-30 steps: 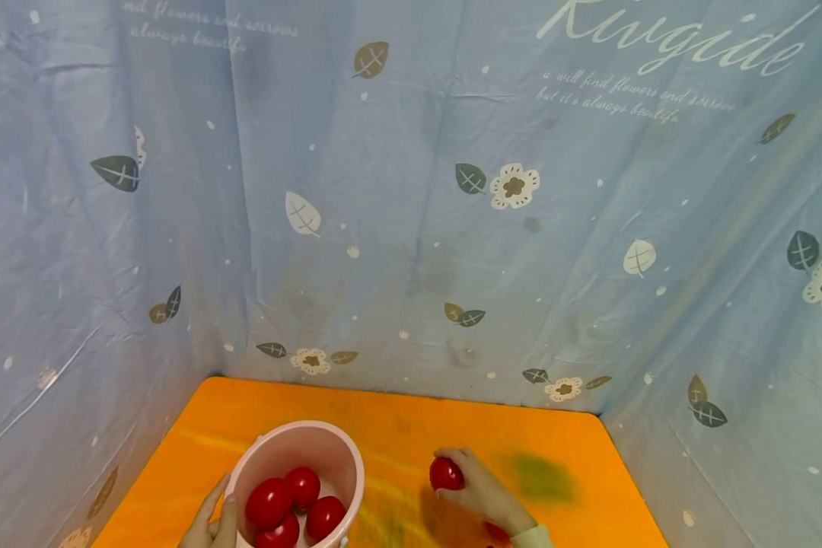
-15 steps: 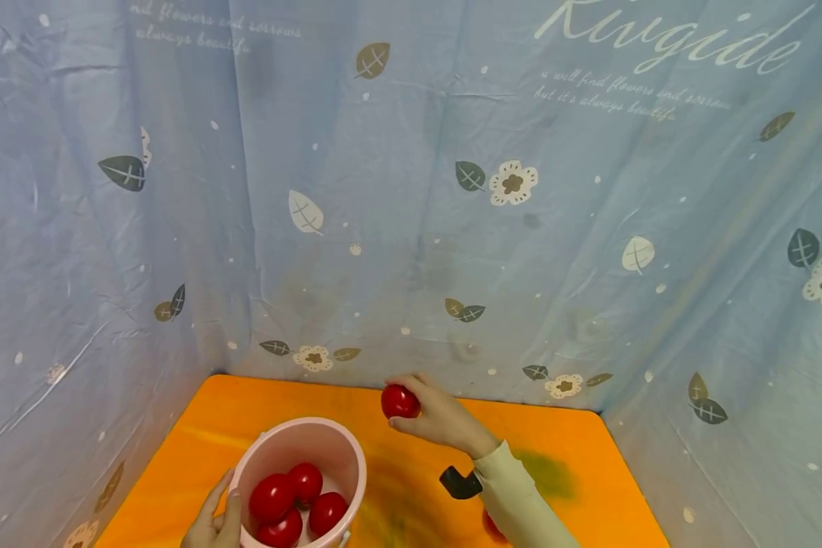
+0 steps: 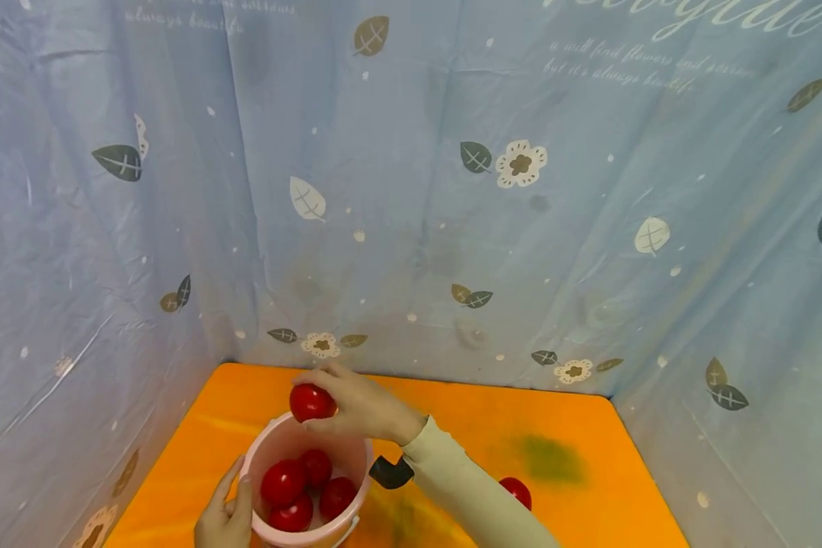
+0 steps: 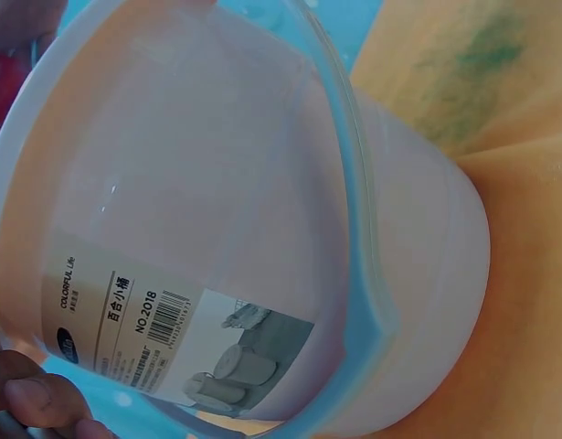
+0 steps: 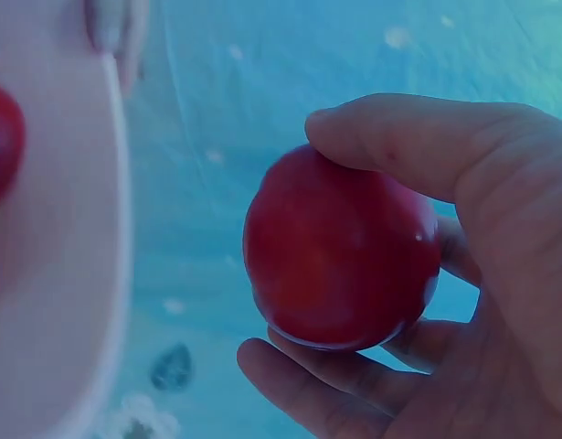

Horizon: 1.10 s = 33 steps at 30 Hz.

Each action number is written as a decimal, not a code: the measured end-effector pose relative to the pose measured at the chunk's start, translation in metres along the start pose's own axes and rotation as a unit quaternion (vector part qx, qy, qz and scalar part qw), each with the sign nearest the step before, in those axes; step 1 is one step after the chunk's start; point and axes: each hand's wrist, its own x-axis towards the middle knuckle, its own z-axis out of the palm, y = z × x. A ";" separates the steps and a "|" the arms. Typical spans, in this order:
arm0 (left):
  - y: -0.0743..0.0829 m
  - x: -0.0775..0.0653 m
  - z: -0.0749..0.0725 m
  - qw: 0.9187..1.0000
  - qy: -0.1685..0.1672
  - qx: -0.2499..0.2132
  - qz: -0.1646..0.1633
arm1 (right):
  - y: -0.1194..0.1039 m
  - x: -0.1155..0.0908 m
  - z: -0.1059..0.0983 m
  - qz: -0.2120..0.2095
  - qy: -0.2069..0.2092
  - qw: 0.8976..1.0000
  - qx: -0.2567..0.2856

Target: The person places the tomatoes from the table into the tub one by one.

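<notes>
A pink bucket (image 3: 284, 444) stands at the left of the orange table in the head view, with several red tomatoes (image 3: 283, 481) inside. My left hand (image 3: 224, 514) holds its left rim between thumb and fingers. The left wrist view shows the bucket's labelled wall (image 4: 217, 165) and curled fingers (image 4: 45, 395) beside the rim. My right hand (image 3: 363, 411) grips another tomato (image 3: 311, 403) over the bucket's far rim. Seen from the right wrist, thumb and fingers surround this tomato (image 5: 340, 251), and the bucket's rim (image 5: 121, 229) is to its left.
One more tomato (image 3: 517, 493) lies on the orange table (image 3: 466, 396), partly behind the right sleeve (image 3: 462, 479). A black wrist mount (image 3: 391, 473) juts out beneath the right wrist. Blue patterned curtain (image 3: 411, 190) encloses the table at the back and both sides.
The right hand has lifted its tomato from the table's middle and carried it left to the bucket's far rim. The left hand stays on the bucket. The head view has tipped slightly down.
</notes>
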 end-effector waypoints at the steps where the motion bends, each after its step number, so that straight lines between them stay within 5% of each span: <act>1: 0.000 0.000 -0.001 1.000 0.006 0.002 0.010 | -0.001 0.004 0.006 0.000 -0.014 1.000 -0.003; 6: 0.001 0.001 0.001 1.000 -0.006 0.008 0.004 | 0.000 0.019 0.030 0.015 -0.134 0.990 -0.034; 10: 0.001 0.003 -0.002 0.999 -0.035 0.019 -0.012 | 0.000 0.036 0.040 0.007 -0.265 0.964 -0.019; 13: 0.001 0.006 -0.006 0.998 -0.059 0.021 -0.025 | -0.001 0.050 0.044 -0.007 -0.321 0.947 -0.015; 17: 0.002 0.009 -0.007 0.995 -0.093 0.017 -0.045 | -0.002 0.063 0.050 -0.016 -0.352 0.934 -0.059; 21: 0.003 0.010 -0.007 0.994 -0.099 0.020 -0.042 | -0.001 0.068 0.055 0.020 -0.368 0.924 -0.103; 28: 0.003 0.009 -0.004 0.997 -0.074 0.014 -0.035 | 0.004 0.067 0.061 0.050 -0.342 0.913 -0.217; 33: 0.004 0.008 -0.005 0.995 -0.089 0.009 -0.044 | 0.008 0.060 0.063 0.058 -0.332 0.903 -0.265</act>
